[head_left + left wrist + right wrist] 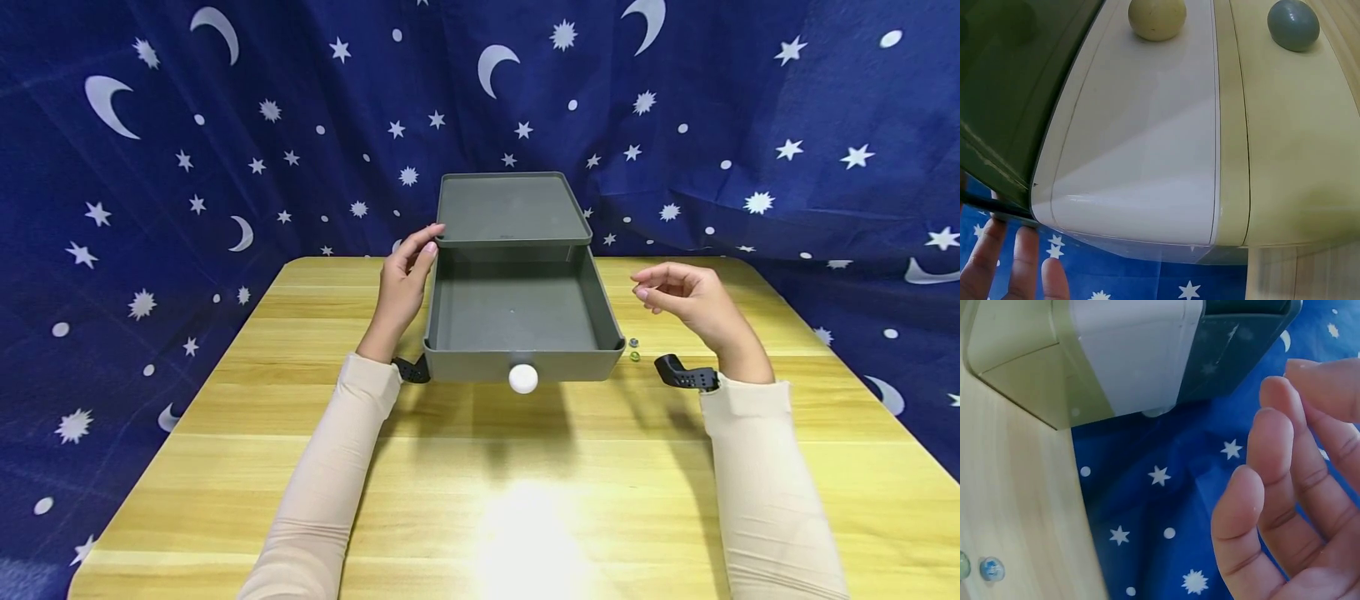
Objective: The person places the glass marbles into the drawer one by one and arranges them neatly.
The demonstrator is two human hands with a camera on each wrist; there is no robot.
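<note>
A drawer unit with a grey top (513,204) stands in the middle of the table, its grey drawer (517,308) pulled out toward me, a white knob (523,378) on the front. Nothing shows inside the drawer. My left hand (405,279) touches the unit's front left top corner, fingers fairly straight along its side in the left wrist view. Right of the drawer, my right hand (686,300) is raised in the air, fingers loosely bent, with nothing visible between them. Below it on the table lie a bluish marble (633,342) and a green marble (635,356).
Under the grey drawer, the left wrist view shows a white drawer (1141,137) and a cream drawer (1297,144), each with a round knob. The wooden table (300,467) ends in front of a dark blue curtain (360,100) with stars and moons.
</note>
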